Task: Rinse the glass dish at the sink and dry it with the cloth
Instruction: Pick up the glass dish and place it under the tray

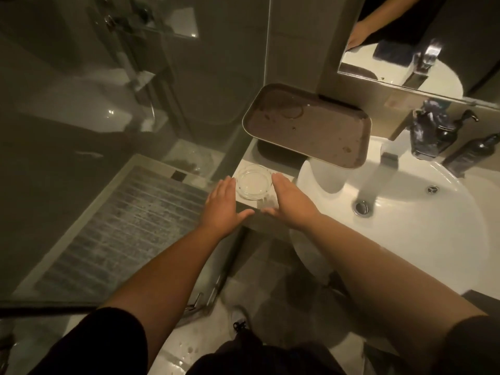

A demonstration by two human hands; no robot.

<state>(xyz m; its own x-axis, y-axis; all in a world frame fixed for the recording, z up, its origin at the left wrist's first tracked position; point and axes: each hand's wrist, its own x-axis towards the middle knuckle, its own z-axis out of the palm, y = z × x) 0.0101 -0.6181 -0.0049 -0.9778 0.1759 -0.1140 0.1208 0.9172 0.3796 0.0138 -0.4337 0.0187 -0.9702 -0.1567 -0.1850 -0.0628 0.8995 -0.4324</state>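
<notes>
Dim bathroom light falls on a narrow counter ledge [273,169] set between a glass shower screen at nine o'clock and a white sink [405,231] at three o'clock. On this ledge, close to its front edge, a round glass dish [253,182] sits upright. A brown tray [311,128] is propped behind it at twelve o'clock, overhanging the sink rim. Water is seen running from the tap [389,158] towards the drain [361,208]. Dark bottles are grouped at the back of the sink, at about two o'clock from the dish; no cloth can be made out with certainty.

The left hand [226,205] is spread flat with fingers extended just beside the dish at its eight o'clock side; the right hand [289,201] is likewise spread at its four o'clock side. Nothing is held by either hand, and whether the fingertips touch the glass cannot be told.

The step in hand appears to be the picking up of the dish for rinsing. It is best done by closing both hands on opposite sides of the rim, since wet glass is likely to be slippery. The dish should be lifted straight up before being carried towards three o'clock, so that the tray's overhanging corner is cleared, and then held level and low under the stream over the basin.
</notes>
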